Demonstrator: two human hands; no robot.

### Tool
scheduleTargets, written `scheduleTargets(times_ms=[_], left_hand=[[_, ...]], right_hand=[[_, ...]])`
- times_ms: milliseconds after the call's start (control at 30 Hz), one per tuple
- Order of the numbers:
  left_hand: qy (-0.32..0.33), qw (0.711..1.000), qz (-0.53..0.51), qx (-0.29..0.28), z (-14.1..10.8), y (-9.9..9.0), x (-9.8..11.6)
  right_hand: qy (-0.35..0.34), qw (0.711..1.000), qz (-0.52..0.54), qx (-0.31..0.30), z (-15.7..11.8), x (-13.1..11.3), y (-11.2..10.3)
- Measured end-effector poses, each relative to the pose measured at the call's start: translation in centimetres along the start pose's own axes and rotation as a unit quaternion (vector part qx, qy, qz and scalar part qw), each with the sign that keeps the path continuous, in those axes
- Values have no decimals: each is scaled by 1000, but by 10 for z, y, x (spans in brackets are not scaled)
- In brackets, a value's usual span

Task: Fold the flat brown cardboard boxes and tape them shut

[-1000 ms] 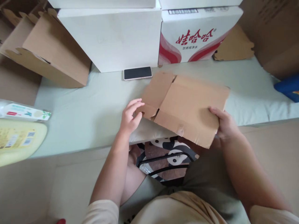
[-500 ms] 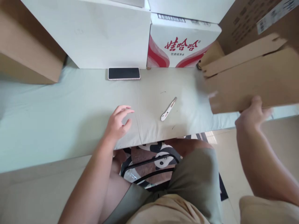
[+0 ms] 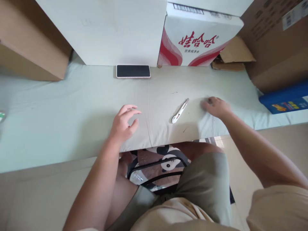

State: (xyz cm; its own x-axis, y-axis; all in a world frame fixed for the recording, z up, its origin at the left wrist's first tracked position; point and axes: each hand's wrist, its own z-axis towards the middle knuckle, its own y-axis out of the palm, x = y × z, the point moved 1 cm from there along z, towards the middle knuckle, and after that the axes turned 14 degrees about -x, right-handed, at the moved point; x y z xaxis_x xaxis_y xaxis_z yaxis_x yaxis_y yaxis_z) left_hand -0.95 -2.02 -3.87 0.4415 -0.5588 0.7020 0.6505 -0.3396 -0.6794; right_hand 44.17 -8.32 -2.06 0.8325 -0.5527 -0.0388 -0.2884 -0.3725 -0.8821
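My left hand (image 3: 125,123) hovers over or rests at the front part of the pale green cloth, fingers spread and holding nothing. To its right lies a white utility knife (image 3: 180,111), tilted, with its narrow end pointing away from me. My right hand (image 3: 216,107) is over the cloth on the knife's far side, not touching it. Motion smears its fingertips, so whether they pinch anything is unclear. A phone (image 3: 133,71) with a dark screen lies face up at the back, against a white box (image 3: 103,35).
A white and red water carton (image 3: 192,41) stands at the back. Folded cardboard (image 3: 237,51) lies beside it, near a large brown carton (image 3: 276,48). At the right edge sits a blue box (image 3: 286,99); another brown carton (image 3: 40,41) stands left. The cloth-covered surface (image 3: 60,128) ends before my knees.
My right hand has let go of the brown cardboard box, which has left the view, and has come left toward the knife. The blue box now shows. My left hand is nearly still.
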Motion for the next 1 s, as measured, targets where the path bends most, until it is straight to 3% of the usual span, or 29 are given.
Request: scheduleTargets(times_ms=[133,267,433,567,733,867,1000], left_hand=[[0,1000,-11,14,-3,-4,9],[2,998,-41,36,-8,-11,15],[-4,997,-56,53,-19,-26,15],[5,992,-90,91,-27,-36,14],[15,981,-129,141,-31,-44,10],[27,977,-120,172,-31,-46,4],[41,975,-113,188,-30,-53,-4]], right_hand=[[33,990,-120,-64,-7,-20,-10],[35,986,-139,-90,-19,-44,-25],[-61,984,-158,-63,-43,-111,-29],[-193,967,-159,-45,-60,-201,-23],[-401,906,-136,7,-83,-351,-32],[-494,859,-119,67,-120,-472,-53],[-524,837,-129,91,-159,-553,-67]])
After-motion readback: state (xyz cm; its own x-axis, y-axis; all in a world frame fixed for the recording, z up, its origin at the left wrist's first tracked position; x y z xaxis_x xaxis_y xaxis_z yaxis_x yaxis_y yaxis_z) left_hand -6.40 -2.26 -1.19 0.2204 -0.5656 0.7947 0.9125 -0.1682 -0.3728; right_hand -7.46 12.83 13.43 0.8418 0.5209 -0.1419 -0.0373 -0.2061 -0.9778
